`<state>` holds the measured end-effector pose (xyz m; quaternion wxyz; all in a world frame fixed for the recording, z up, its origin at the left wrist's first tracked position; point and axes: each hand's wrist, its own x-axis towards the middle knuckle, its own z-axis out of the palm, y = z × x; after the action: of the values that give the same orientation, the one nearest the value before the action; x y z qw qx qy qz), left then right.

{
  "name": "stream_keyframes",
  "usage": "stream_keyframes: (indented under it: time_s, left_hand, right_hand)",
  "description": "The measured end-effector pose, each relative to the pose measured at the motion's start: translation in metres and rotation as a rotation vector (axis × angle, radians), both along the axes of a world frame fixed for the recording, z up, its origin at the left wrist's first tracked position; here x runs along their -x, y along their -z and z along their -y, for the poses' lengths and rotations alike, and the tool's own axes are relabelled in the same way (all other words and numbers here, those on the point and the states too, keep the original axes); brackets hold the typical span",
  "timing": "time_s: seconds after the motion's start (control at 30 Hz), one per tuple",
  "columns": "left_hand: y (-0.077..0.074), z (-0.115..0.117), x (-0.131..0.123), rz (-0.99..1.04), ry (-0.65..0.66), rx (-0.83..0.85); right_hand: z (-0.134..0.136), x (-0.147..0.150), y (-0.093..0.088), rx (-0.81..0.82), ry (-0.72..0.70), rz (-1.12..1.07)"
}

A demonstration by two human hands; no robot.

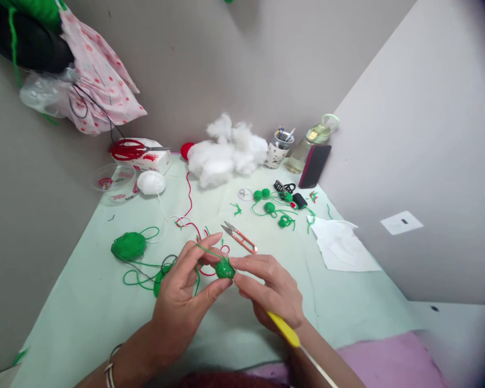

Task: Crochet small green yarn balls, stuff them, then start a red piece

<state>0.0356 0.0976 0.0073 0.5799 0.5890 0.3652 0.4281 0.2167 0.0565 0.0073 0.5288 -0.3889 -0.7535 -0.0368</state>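
Observation:
A small green crocheted ball (225,268) sits between the thumb and fingers of my left hand (186,288). Green yarn runs from the ball over that hand's raised index finger. My right hand (271,285) grips a crochet hook, whose yellow handle (283,328) sticks out below the palm. The thin metal shaft meets the ball's right side, and its tip is hidden there. Just beyond my hands lie orange-handled thread snips (240,238), blades pointing up and left. Loops of red yarn (191,222) trail behind my fingers.
To the left rest a green yarn ball (128,246) and a white one (151,183). White stuffing (226,151) is heaped at the back. Small green crocheted balls (269,208), a pencil cup (278,151), a bottle (305,148), a phone (315,166) and white paper (343,245) occupy the right.

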Motion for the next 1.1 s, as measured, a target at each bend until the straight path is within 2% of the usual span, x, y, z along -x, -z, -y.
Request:
stream_keyframes:
  time_s: [0.07, 0.13, 0.23, 0.3, 0.37, 0.43, 0.5, 0.57, 0.63, 0.73, 0.83, 0.97, 1.1]
  left_hand:
    - [0.001, 0.003, 0.0, 0.013, 0.007, 0.029]
    - [0.002, 0.005, -0.002, 0.037, 0.002, 0.081]
    - [-0.002, 0.005, -0.007, 0.153, 0.03, 0.249]
    - [-0.007, 0.003, -0.01, 0.248, 0.106, 0.385]
    - [-0.011, -0.001, -0.011, 0.302, 0.18, 0.47]
    - [-0.013, -0.004, -0.011, 0.309, 0.205, 0.472]
    - [-0.013, -0.005, -0.01, 0.282, 0.171, 0.414]
    - [-0.011, -0.004, -0.009, 0.244, 0.123, 0.353]
    - [-0.009, -0.001, -0.01, 0.218, 0.073, 0.329]
    - [-0.008, 0.004, -0.012, 0.24, 0.023, 0.367]
    - [-0.008, 0.006, -0.013, 0.343, 0.125, 0.521]
    - [-0.012, 0.003, -0.013, 0.459, 0.284, 0.71]
    - [-0.016, -0.001, -0.011, 0.476, 0.311, 0.706]
  right_hand:
    - [0.0, 0.001, 0.0, 0.002, 0.0, -0.055]
    - [0.003, 0.003, 0.0, -0.001, 0.055, -0.018]
    - [0.011, 0.003, 0.002, -0.028, 0.148, 0.131]
    - [0.013, 0.004, 0.004, -0.05, 0.135, 0.117]
    - [0.011, 0.006, 0.006, -0.027, 0.073, -0.013]
    - [0.005, 0.01, 0.006, 0.035, 0.021, -0.231]
    - [0.0, 0.015, 0.004, 0.118, -0.021, -0.413]
    - [-0.002, 0.018, 0.003, 0.164, -0.041, -0.481]
    - [0.001, 0.017, 0.003, 0.14, -0.019, -0.403]
    - [0.009, 0.013, 0.006, 0.026, 0.081, -0.116]
    - [0.015, 0.009, 0.01, -0.049, 0.144, 0.042]
    - [0.012, 0.011, 0.015, -0.022, 0.105, -0.117]
    - [0.006, 0.018, 0.017, 0.035, 0.036, -0.381]
